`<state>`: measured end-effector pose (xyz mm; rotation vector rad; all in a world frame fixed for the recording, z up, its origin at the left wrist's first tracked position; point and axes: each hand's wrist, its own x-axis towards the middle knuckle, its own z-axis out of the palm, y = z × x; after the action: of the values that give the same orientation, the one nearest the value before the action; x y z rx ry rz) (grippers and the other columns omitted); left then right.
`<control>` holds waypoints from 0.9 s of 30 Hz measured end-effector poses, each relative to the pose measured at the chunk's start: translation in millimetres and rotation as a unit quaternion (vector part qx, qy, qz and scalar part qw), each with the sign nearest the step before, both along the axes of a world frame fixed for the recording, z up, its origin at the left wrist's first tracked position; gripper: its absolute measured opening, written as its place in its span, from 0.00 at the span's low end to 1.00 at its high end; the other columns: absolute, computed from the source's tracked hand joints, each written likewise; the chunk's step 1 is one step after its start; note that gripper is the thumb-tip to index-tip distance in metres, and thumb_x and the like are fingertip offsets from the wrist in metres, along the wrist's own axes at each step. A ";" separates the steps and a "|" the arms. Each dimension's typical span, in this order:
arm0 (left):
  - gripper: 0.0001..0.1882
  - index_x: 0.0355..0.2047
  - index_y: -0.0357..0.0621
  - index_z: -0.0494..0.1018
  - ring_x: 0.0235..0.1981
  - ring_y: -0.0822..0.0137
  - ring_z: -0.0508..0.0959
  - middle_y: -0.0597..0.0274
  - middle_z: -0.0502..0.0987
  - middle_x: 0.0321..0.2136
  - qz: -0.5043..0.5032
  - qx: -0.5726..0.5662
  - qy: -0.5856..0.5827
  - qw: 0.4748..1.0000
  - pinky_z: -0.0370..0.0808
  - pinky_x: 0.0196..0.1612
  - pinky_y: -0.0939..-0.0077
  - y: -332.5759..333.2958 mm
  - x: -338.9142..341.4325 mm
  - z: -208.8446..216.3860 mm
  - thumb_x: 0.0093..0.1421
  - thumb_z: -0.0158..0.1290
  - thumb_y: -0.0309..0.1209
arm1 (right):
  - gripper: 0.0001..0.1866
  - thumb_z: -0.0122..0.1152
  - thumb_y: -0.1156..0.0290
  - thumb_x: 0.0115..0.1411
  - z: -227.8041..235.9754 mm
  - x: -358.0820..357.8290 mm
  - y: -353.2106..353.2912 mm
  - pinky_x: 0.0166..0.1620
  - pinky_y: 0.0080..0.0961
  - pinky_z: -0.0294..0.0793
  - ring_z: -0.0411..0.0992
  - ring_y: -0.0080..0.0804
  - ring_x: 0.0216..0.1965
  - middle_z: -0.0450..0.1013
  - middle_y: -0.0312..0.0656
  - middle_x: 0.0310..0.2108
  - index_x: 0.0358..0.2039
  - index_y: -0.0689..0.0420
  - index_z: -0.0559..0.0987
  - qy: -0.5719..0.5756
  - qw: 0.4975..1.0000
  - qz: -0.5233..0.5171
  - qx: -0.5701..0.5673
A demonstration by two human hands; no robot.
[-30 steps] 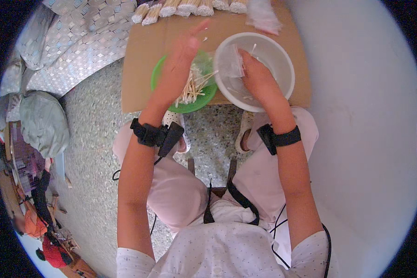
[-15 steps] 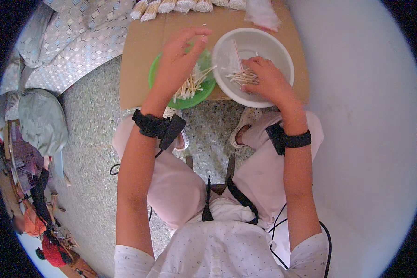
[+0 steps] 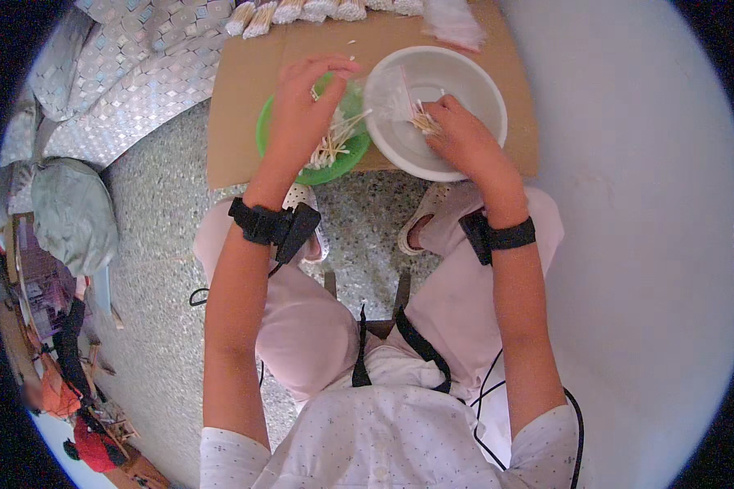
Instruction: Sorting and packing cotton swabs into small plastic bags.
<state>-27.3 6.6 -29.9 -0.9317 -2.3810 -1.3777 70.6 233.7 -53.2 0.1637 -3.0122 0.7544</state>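
My right hand (image 3: 463,138) is in the white bowl (image 3: 499,114), its fingers closed round a bundle of cotton swabs (image 3: 424,121). The swab tips point left at the mouth of a clear plastic bag (image 3: 394,94) with a red strip, which lies over the bowl's left rim. Above the green bowl (image 3: 338,169) is my left hand (image 3: 306,102), fingers bent and thumb close to the forefinger. A small white tip shows by those fingertips; what they hold, if anything, I cannot make out. Loose cotton swabs (image 3: 332,147) lie in the green bowl beneath.
Both bowls stand on a brown cardboard surface (image 3: 245,106). Along its far edge lie several packed swab bundles (image 3: 289,11) and a stack of clear bags (image 3: 455,23). Patterned cloth (image 3: 159,90) hangs at the left; a pale wall (image 3: 628,204) rises at the right.
My right hand has brought the swab bundle up against the bag's opening. The bag has shifted slightly left. My left hand stays above the green bowl, moved a little left.
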 end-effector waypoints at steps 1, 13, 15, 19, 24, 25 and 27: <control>0.10 0.36 0.47 0.77 0.44 0.58 0.72 0.59 0.77 0.39 0.008 0.002 -0.004 1.000 0.64 0.52 0.66 0.0 1.3 1.9 0.56 0.50 0.31 | 0.24 0.59 0.76 0.48 -1.7 -0.5 0.7 0.49 0.38 0.67 0.67 0.50 0.45 0.66 0.50 0.41 0.49 0.57 0.71 0.000 1.000 -0.001 0.000; 0.08 0.34 0.46 0.78 0.43 0.58 0.72 0.59 0.77 0.37 0.002 -0.001 0.007 1.000 0.63 0.51 0.65 3.1 9.1 7.9 0.55 0.50 0.30 | 0.14 0.53 0.74 0.53 10.1 -3.7 -4.8 0.45 0.44 0.70 0.71 0.55 0.41 0.73 0.56 0.37 0.42 0.58 0.74 0.076 0.992 -0.080 -0.067; 0.08 0.34 0.47 0.78 0.43 0.57 0.71 0.59 0.77 0.37 -0.004 -0.003 0.008 1.000 0.63 0.51 0.64 3.2 9.2 6.9 0.55 0.50 0.30 | 0.13 0.54 0.70 0.55 14.5 -2.7 -5.8 0.44 0.44 0.70 0.72 0.56 0.39 0.74 0.57 0.37 0.42 0.59 0.75 0.016 0.982 -0.143 -0.122; 0.08 0.33 0.47 0.78 0.44 0.56 0.70 0.59 0.76 0.38 0.016 -0.021 0.030 0.999 0.63 0.51 0.64 4.5 10.1 6.5 0.55 0.51 0.30 | 0.16 0.56 0.65 0.56 13.7 -3.2 -2.7 0.43 0.45 0.71 0.72 0.56 0.38 0.74 0.57 0.36 0.44 0.57 0.74 0.062 0.984 -0.126 -0.106; 0.08 0.33 0.47 0.78 0.43 0.56 0.70 0.60 0.76 0.37 0.021 -0.029 0.057 0.998 0.63 0.51 0.65 6.6 10.1 4.2 0.55 0.50 0.30 | 0.21 0.59 0.59 0.55 16.2 -1.1 -7.1 0.42 0.44 0.72 0.73 0.54 0.39 0.75 0.54 0.36 0.49 0.51 0.71 0.050 0.989 -0.109 -0.091; 0.08 0.33 0.47 0.77 0.42 0.57 0.71 0.60 0.76 0.36 0.013 -0.013 0.042 0.999 0.63 0.50 0.65 7.0 9.7 4.8 0.55 0.50 0.30 | 0.21 0.59 0.59 0.55 17.1 -0.8 -8.3 0.42 0.44 0.72 0.73 0.54 0.39 0.75 0.54 0.36 0.49 0.51 0.71 0.049 0.989 -0.109 -0.092; 0.07 0.32 0.46 0.77 0.42 0.58 0.71 0.61 0.77 0.35 0.004 0.003 0.027 1.000 0.63 0.50 0.66 7.1 10.0 7.2 0.55 0.50 0.30 | 0.22 0.59 0.60 0.55 18.5 0.0 -9.4 0.41 0.44 0.72 0.73 0.53 0.39 0.75 0.53 0.36 0.49 0.50 0.71 0.040 0.989 -0.118 -0.074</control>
<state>-17.3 13.8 -22.7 -0.9448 -2.3376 -1.3379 70.6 224.3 -34.7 -0.1608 -2.8176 0.9164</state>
